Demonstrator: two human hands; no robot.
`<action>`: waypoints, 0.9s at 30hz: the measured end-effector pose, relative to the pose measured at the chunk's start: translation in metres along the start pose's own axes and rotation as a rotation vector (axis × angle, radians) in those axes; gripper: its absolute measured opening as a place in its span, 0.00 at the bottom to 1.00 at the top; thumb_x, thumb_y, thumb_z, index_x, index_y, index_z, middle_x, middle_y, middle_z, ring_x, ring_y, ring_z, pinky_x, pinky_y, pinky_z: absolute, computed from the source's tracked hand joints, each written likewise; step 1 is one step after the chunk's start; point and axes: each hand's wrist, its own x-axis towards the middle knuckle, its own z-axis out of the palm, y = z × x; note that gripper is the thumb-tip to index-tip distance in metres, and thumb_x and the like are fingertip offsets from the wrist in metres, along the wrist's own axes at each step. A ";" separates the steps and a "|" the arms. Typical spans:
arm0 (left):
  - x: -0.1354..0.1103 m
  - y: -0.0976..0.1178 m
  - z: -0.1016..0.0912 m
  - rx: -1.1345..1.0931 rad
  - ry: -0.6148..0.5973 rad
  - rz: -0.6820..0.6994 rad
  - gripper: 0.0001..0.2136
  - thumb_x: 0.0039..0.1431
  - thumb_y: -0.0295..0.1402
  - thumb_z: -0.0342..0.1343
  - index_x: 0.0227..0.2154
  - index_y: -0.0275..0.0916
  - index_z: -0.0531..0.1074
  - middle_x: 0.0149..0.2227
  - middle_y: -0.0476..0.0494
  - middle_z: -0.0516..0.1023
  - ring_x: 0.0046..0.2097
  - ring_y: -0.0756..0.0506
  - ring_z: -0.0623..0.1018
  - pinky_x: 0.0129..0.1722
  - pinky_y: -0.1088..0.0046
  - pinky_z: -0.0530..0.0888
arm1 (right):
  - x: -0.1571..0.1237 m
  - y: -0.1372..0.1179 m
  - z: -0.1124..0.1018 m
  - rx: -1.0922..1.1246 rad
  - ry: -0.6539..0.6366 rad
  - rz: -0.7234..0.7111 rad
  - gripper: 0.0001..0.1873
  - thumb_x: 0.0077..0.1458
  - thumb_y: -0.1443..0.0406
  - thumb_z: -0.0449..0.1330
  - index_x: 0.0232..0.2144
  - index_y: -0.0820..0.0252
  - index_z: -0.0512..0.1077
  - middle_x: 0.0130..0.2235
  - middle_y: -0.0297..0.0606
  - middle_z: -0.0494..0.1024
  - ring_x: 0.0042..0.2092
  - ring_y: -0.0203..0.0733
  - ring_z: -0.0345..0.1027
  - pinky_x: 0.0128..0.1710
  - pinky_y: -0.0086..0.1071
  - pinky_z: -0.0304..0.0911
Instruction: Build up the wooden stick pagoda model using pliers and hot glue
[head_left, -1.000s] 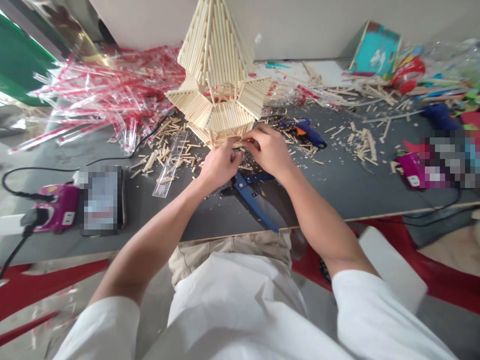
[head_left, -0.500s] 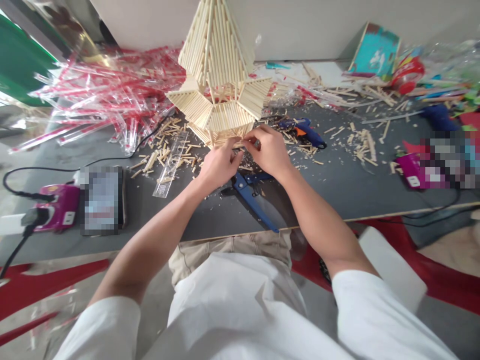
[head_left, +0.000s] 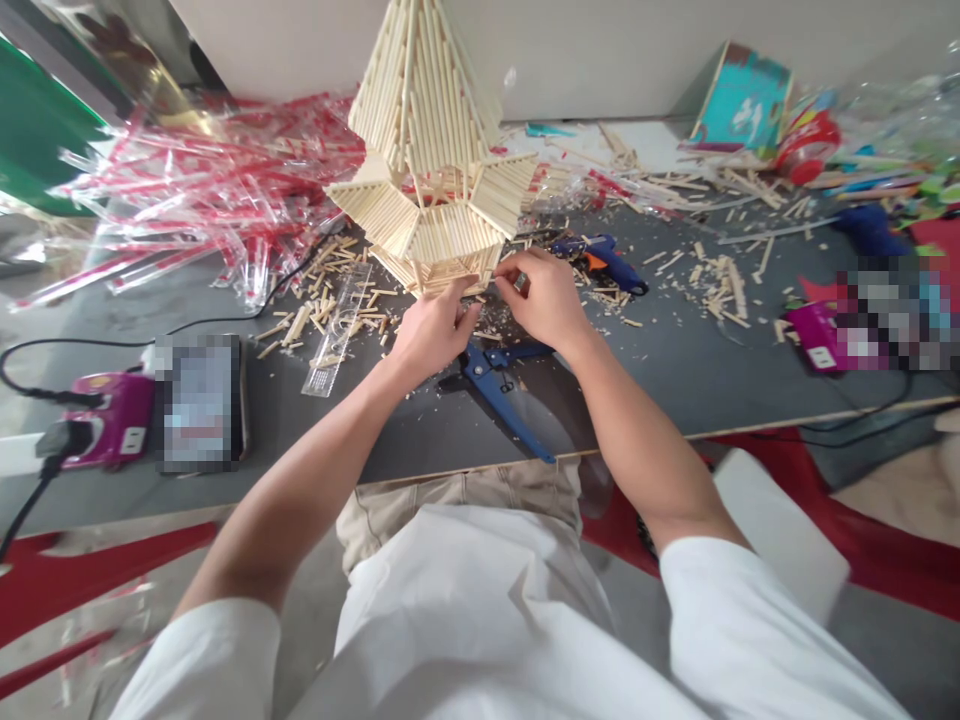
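A pagoda-like model made of pale wooden sticks [head_left: 450, 232] stands on the table, with a tall tapering roof and a flared lower tier. My left hand [head_left: 431, 328] is at the front of its base, index finger stretched along the bottom edge and thumb apart below it; the other fingers are partly hidden. Beside the base's right front corner, my right hand [head_left: 546, 300] has thumb and index finger pinched together. Whatever is between those fingertips is too small to make out. Just below both hands lies a blue-handled cutter [head_left: 499, 390].
Stick offcuts [head_left: 304, 325] and a clear ruler [head_left: 337, 335] lie left of the model. Behind are heaped red-and-clear plastic wrappers [head_left: 217, 190]. A blue glue gun [head_left: 607, 262] sits to the right. A phone-like device [head_left: 201, 400] and purple power strip [head_left: 109, 420] occupy the left front.
My right hand has drawn slightly away from my left, so a wider gap shows between their fingertips. The left hand keeps its place at the base. The whole view has shifted a little.
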 end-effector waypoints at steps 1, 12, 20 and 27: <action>0.000 0.000 0.000 0.002 0.000 0.001 0.22 0.70 0.37 0.53 0.63 0.37 0.71 0.27 0.45 0.80 0.34 0.41 0.82 0.45 0.63 0.77 | 0.000 0.000 0.000 -0.006 -0.008 0.000 0.09 0.65 0.66 0.58 0.42 0.58 0.78 0.41 0.43 0.80 0.40 0.45 0.74 0.46 0.39 0.69; -0.001 0.000 -0.003 0.062 -0.019 0.017 0.24 0.71 0.38 0.51 0.66 0.36 0.70 0.28 0.44 0.82 0.33 0.41 0.83 0.42 0.64 0.78 | 0.000 -0.001 0.006 0.037 0.011 -0.050 0.10 0.66 0.67 0.57 0.43 0.60 0.79 0.42 0.44 0.81 0.42 0.46 0.75 0.46 0.39 0.68; -0.002 -0.004 0.000 0.070 0.001 0.022 0.24 0.71 0.37 0.52 0.66 0.38 0.71 0.30 0.41 0.84 0.34 0.41 0.83 0.41 0.64 0.78 | -0.001 -0.004 0.007 0.229 -0.005 0.011 0.10 0.65 0.65 0.61 0.43 0.58 0.83 0.42 0.42 0.85 0.37 0.44 0.77 0.39 0.37 0.70; -0.002 -0.003 -0.001 0.087 -0.012 0.027 0.24 0.71 0.37 0.52 0.67 0.38 0.71 0.32 0.40 0.84 0.35 0.40 0.83 0.41 0.62 0.78 | -0.003 -0.007 0.008 0.198 0.026 0.019 0.11 0.65 0.64 0.61 0.43 0.58 0.83 0.42 0.42 0.85 0.37 0.43 0.77 0.44 0.39 0.72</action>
